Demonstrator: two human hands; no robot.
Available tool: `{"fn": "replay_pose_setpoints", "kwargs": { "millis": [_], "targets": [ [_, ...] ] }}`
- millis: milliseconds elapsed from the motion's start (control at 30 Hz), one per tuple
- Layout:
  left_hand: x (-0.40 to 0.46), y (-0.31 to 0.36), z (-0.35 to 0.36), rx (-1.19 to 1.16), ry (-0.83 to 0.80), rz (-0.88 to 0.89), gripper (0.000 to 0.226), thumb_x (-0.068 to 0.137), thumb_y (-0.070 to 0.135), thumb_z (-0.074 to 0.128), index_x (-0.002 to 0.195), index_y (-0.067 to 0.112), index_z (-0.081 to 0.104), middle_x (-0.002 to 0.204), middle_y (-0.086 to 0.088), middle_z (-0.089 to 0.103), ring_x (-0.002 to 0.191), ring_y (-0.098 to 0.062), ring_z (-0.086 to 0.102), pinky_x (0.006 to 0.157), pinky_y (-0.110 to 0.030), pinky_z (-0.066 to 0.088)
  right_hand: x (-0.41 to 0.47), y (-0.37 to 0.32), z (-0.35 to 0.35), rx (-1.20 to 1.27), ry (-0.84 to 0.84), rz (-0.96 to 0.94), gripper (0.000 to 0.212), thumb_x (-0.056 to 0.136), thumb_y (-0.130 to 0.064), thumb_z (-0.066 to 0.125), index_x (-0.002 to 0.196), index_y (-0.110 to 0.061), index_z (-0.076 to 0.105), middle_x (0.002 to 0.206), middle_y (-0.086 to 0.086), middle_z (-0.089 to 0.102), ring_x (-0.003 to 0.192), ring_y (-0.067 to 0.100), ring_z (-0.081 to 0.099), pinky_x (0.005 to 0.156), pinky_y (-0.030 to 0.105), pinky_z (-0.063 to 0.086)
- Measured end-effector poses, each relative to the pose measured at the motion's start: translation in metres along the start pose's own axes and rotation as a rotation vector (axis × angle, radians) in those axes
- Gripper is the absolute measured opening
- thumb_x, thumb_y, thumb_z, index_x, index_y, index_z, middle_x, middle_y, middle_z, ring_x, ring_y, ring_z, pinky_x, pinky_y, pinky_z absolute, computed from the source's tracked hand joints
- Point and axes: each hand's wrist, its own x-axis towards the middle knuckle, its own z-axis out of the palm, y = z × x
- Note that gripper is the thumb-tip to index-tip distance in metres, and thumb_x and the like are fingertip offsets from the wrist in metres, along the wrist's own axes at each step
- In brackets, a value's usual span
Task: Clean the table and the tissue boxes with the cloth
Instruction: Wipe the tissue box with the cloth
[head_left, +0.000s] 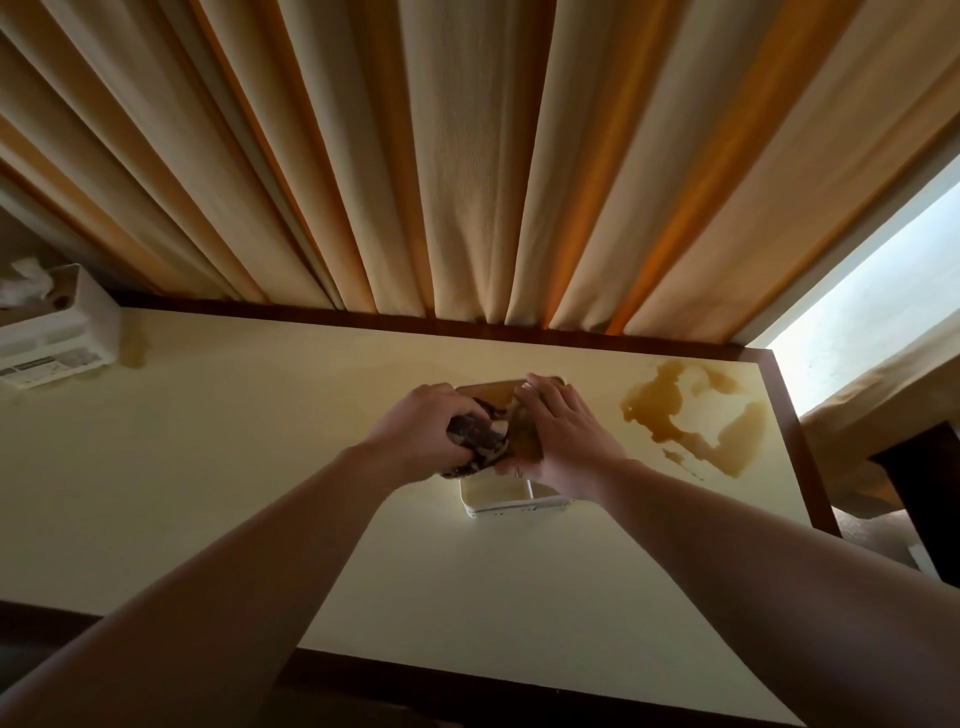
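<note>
- Landmark: cream-topped table (234, 467) with a dark wood rim; positions below are given against it.
- Near the table's middle, toward the far edge, both hands meet over a tan lid (524, 431) of a tissue box.
- Left hand (415, 431): fingers curled round a bunched dark patterned cloth (475, 441), which is pressed on the lid. Fingertips are buried in the cloth.
- Right hand (563, 441): fingers fairly straight, lying over the lid's right side, thumb along its near edge. Looks like it grasps the lid; whether the lid is raised clear of anything underneath, cannot tell.
- White box base (511, 501) sits on the table just nearer the viewer than the hands. Only its near corner shows; the rest is covered by hands and wrists.
- Brown liquid spill (696, 421) spreads on the table's far right corner, near the right hand, not touching it.
- Second tissue box (62, 332), white, at the table's far left corner; cut off by the frame edge, a crumpled tissue sticking up. Label print unreadable. A faint stain lies beside it.
- Pleated curtain (467, 156) hangs behind the table's far edge.
</note>
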Motion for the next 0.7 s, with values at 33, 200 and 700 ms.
{"fn": "replay_pose_setpoints", "kwargs": {
  "millis": [33,200,700],
  "targets": [
    [0.005,0.001,-0.001,0.019,0.011,-0.002,0.035,0.079,0.031,0.08,0.114,0.035,0.072,0.103,0.011,0.058,0.094,-0.008,0.053,0.077,-0.025,0.047,0.0,0.0,0.0,-0.007,0.002,-0.002,0.117,0.079,-0.089,0.05,0.165,-0.021,0.008,0.172,0.003,0.005,0.159,0.029,0.001,0.127,0.042,-0.003],
    [0.04,-0.004,-0.007,0.123,0.101,-0.068,0.042,0.084,0.031,0.08,0.123,0.036,0.068,0.114,0.007,0.059,0.104,-0.014,0.054,0.086,-0.033,0.054,0.001,0.001,0.003,-0.034,0.036,-0.012,0.117,0.079,-0.093,0.043,0.165,-0.02,0.011,0.171,0.003,0.01,0.158,0.026,0.005,0.13,0.044,0.003],
    [-0.008,-0.013,0.005,-0.147,0.016,0.006,0.042,0.073,0.027,0.083,0.112,0.036,0.071,0.108,0.011,0.061,0.095,-0.006,0.055,0.083,-0.029,0.052,0.001,-0.005,-0.003,0.024,-0.02,0.055,0.116,0.076,-0.089,0.057,0.163,-0.028,0.011,0.168,-0.006,0.009,0.155,0.027,0.01,0.129,0.051,0.019]
  ]
}}
